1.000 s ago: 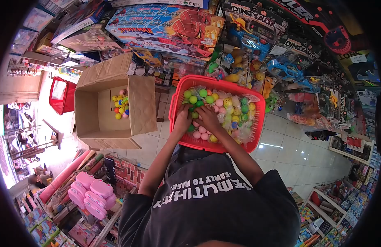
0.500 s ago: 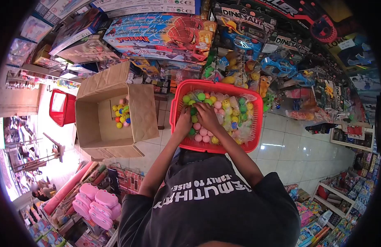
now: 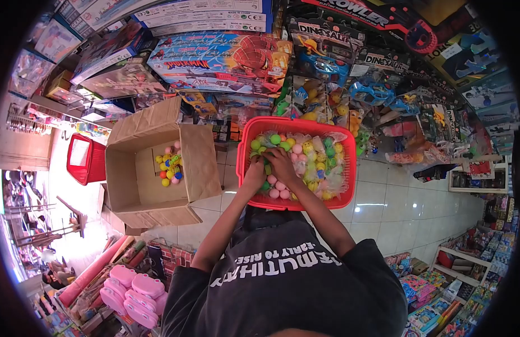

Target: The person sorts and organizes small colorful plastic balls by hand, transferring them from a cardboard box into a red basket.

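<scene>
In front of me stands a red plastic basket point(image 3: 353, 168) holding many small balls in green, pink and yellow, with clear plastic bags around at least some of them. My left hand point(image 3: 254, 173) is at the basket's left side, fingers curled at the plastic over the green balls point(image 3: 255, 145). Close beside it, my right hand point(image 3: 281, 165) bends its fingers down onto the same bag of balls. The two hands nearly meet, and their fingertips are partly hidden. Pink balls point(image 3: 279, 186) lie below my right hand.
Left of the basket, an open cardboard box point(image 3: 125, 191) has several colourful balls point(image 3: 170, 168) inside. Another red basket point(image 3: 86, 160) stands farther left. Boxed toys point(image 3: 215, 62) and hanging dinosaur packs point(image 3: 327, 45) line the far side. Pink cases point(image 3: 139, 295) are at lower left.
Both hands stay together at the left of the basket, with only slight finger movement. The whole view has shifted a little, so the shelves and cardboard box appear lower.
</scene>
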A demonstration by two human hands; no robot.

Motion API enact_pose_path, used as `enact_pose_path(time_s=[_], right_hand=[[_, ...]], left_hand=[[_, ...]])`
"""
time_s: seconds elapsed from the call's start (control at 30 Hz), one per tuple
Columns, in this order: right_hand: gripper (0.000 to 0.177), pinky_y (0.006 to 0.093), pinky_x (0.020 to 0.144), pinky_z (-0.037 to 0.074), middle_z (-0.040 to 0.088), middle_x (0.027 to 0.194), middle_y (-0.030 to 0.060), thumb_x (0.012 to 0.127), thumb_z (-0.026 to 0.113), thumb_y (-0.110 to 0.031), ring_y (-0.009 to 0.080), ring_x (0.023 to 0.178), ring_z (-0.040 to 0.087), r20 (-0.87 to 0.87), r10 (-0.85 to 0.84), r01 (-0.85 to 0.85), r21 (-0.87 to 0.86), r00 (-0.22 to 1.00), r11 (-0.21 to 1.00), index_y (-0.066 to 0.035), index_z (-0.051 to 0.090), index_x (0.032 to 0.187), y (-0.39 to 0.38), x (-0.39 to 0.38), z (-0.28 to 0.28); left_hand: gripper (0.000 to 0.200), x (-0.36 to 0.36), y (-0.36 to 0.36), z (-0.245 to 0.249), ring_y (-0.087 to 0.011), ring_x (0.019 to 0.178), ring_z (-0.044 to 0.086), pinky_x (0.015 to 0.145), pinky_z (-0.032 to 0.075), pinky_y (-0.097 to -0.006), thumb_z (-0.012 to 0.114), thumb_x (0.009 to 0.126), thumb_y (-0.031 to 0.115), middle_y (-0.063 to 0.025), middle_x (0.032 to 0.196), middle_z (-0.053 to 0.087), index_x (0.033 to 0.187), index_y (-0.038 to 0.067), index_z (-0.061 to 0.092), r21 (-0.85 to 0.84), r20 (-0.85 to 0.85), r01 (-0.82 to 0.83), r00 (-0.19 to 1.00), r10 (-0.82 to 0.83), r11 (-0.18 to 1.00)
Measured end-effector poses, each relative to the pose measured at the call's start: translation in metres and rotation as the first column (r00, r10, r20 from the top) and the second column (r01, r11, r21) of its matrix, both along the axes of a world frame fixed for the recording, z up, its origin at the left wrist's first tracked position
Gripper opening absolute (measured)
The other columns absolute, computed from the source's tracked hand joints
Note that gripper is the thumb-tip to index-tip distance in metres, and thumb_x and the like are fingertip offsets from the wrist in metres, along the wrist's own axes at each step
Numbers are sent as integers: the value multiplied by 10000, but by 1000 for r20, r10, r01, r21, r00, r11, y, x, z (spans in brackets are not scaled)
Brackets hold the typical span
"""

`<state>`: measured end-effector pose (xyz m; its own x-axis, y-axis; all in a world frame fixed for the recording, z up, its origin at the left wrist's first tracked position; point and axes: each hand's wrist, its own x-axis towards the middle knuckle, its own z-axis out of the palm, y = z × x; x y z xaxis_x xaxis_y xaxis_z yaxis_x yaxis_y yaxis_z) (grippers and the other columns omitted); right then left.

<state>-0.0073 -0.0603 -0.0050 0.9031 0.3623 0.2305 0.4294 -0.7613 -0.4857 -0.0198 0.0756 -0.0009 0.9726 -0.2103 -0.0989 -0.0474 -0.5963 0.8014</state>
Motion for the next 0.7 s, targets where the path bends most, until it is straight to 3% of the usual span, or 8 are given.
enact_pose_path(time_s=[0.07,0.13,0.23,0.27,0.33,0.4,0.63,0.7], right_hand=[[381,365,859,375,539,1096,38,674,532,-21,240,1050,462,-19,-9,10,39,1000,999,-88,597,1044,-3,-1,-3],[338,379,860,380,561,1061,65,690,532,-19,260,1027,486,-4,-44,44,193,999,980,-74,611,1014,-7,-4,-4],[316,390,852,390,567,1032,81,705,546,-34,276,1002,501,3,-116,113,218,993,969,-63,611,1014,-16,-20,7],[316,390,852,390,567,1032,81,705,546,-34,276,1002,501,6,-127,123,215,992,969,-63,611,1014,-17,-25,12],[313,387,841,398,568,1000,101,728,554,-40,286,980,510,-154,-87,118,205,984,972,-43,601,1038,-17,-38,17],[321,385,829,403,566,994,99,721,570,-58,279,979,509,-122,-99,118,161,988,980,-47,601,1040,-9,-47,10],[388,389,785,417,530,944,89,700,608,-109,264,967,500,-71,-92,94,28,993,995,-57,587,1083,-5,-44,0],[391,394,782,416,523,935,90,701,610,-108,269,962,499,-53,-86,87,11,995,996,-57,582,1088,-5,-42,-1]], left_hand=[[397,1,1,-7,-469,1022,469,890,406,-461,435,720,-68,-331,1082,459,1116,-96,445,-6,20,31,999,-31,999],[389,0,6,-10,-465,1024,470,891,407,-456,437,726,-61,-326,1087,462,1113,-95,451,-7,37,63,997,-63,998],[374,-1,12,-12,-446,1019,491,826,452,-472,448,753,-33,-299,1144,446,1126,-65,449,26,70,115,991,-117,993],[361,-3,13,-13,-445,1018,493,827,452,-473,455,755,-24,-295,1144,451,1114,-63,458,10,108,112,988,-113,994],[348,-8,10,-10,-443,1018,494,828,452,-474,461,758,-15,-291,1143,456,1103,-60,467,-12,141,115,984,-112,993],[344,-10,11,-7,-438,1026,490,846,448,-464,500,749,-1,-282,1136,457,1089,-54,482,85,-30,205,979,-203,975],[400,-17,3,-15,-428,1047,475,879,433,-450,559,720,16,-265,1114,456,1106,-37,467,234,-30,201,979,-200,951],[425,-25,1,-15,-430,1041,475,880,431,-448,558,719,18,-272,1104,455,1122,-44,440,323,71,175,976,-208,930]])
